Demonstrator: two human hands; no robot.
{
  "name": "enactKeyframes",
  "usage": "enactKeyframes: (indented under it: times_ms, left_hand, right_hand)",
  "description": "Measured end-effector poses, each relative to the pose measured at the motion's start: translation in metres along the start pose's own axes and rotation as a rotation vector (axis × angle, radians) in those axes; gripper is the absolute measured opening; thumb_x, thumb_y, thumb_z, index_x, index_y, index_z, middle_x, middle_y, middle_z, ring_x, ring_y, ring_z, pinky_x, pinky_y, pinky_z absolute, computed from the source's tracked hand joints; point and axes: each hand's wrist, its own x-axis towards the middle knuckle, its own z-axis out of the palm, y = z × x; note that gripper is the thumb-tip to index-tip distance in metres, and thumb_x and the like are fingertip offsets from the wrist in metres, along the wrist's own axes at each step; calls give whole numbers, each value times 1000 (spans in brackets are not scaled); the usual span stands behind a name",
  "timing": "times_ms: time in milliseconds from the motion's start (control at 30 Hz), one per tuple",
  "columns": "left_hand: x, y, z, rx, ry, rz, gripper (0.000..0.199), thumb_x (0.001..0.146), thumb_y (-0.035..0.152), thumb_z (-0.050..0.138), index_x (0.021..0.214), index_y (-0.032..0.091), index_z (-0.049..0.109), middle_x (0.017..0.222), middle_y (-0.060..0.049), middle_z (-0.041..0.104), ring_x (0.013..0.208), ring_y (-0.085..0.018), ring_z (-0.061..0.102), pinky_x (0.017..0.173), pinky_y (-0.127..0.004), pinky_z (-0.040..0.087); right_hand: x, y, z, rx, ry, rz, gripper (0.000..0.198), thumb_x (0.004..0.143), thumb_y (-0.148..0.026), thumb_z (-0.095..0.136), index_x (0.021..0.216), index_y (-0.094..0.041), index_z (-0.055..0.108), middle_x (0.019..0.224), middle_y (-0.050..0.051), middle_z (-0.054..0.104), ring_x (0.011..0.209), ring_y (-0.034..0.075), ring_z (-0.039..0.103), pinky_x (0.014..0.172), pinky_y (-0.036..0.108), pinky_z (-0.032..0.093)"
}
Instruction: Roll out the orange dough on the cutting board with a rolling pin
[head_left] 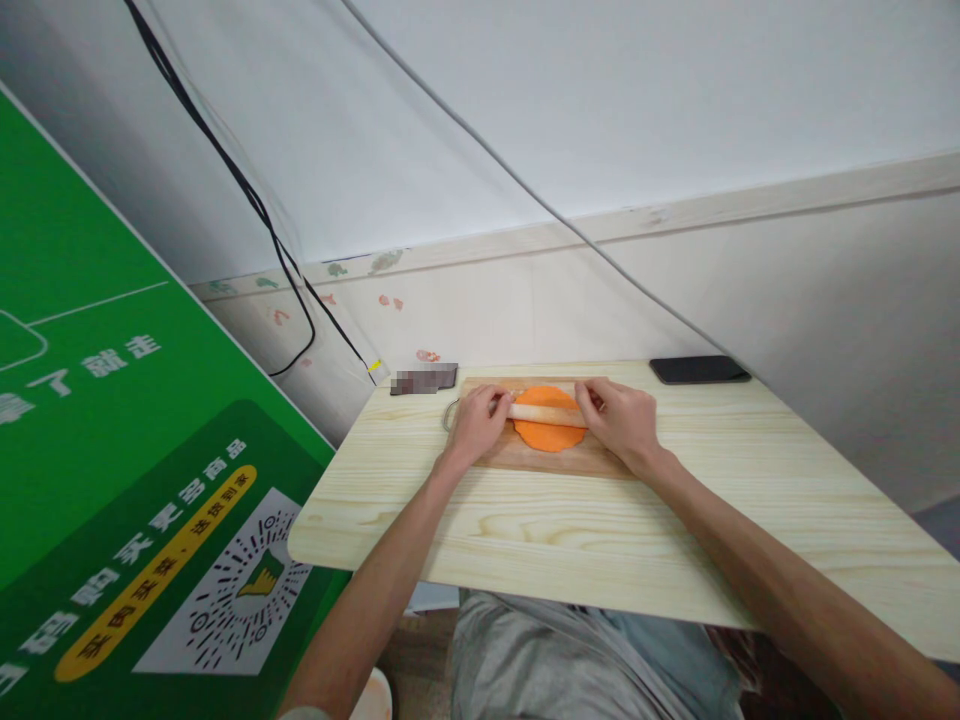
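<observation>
Orange dough (551, 437): spread as a near-round sheet on the wooden board (525, 461) — rim slightly uneven.
Rolling pin (546, 414): laid across the dough, held at 2 ends.
Left hand (480, 421): curled closed on 1 end.
Right hand (624, 412): closed likewise on the other.
Flattening: judged well advanced; rim left unevened.

- Pale wood-grain counter (525, 530): open strip near front edge, between forearms (394, 560).
- Gap from brown rectangular board (506, 458) to flat black phone (699, 370).
- White wall (510, 315) blocks behind; green printed panel (75, 230), left.
</observation>
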Motion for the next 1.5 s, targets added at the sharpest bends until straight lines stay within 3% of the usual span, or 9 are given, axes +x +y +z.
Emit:
enactKeyframes:
  times_ms: [333, 567, 667, 1100, 1500]
  left_hand:
    - [0, 1, -1, 52, -35, -9, 25, 100, 10, 57, 103, 22, 80, 111, -6, 82, 108, -22, 75, 104, -38, 59]
    - [-1, 0, -2, 57, -50, 5, 30, 96, 6, 56, 106, 20, 80, 113, -7, 82, 109, -23, 74, 105, -38, 58]
    - [0, -1, -3, 62, -60, 1, 31, 94, 4, 56, 106, 20, 80, 113, -7, 82, 109, -23, 74, 106, -39, 58]
    - [-1, -6, 3, 39, -57, -1, 38, 86, -3, 55, 105, 19, 79, 111, -8, 82, 108, -24, 75, 105, -41, 61]
    - [-1, -3, -1, 67, -78, 7, 41, 81, -3, 54, 102, 21, 80, 110, -6, 82, 110, -24, 74, 108, -42, 58]
  right_hand:
    - [6, -8, -6, -37, -12, 34, 48, 105, -43, 47, 71, -21, 74, 58, 5, 68, 55, 16, 60, 58, 28, 26]
    - [7, -12, -18, -75, -420, -149, 46, 106, -40, 47, 76, -21, 76, 69, 8, 75, 59, 18, 58, 61, 32, 22]
    - [8, -14, -21, -63, -487, -183, 46, 105, -39, 48, 73, -20, 74, 68, 8, 74, 61, 18, 57, 62, 31, 23]
    - [4, -23, -23, 66, -346, -377, 44, 100, -24, 50, 58, -20, 63, 55, 4, 65, 52, 13, 48, 61, 31, 23]
    - [3, -29, -26, 138, -338, -397, 51, 105, -26, 47, 57, -20, 61, 54, 4, 63, 51, 13, 49, 60, 32, 24]
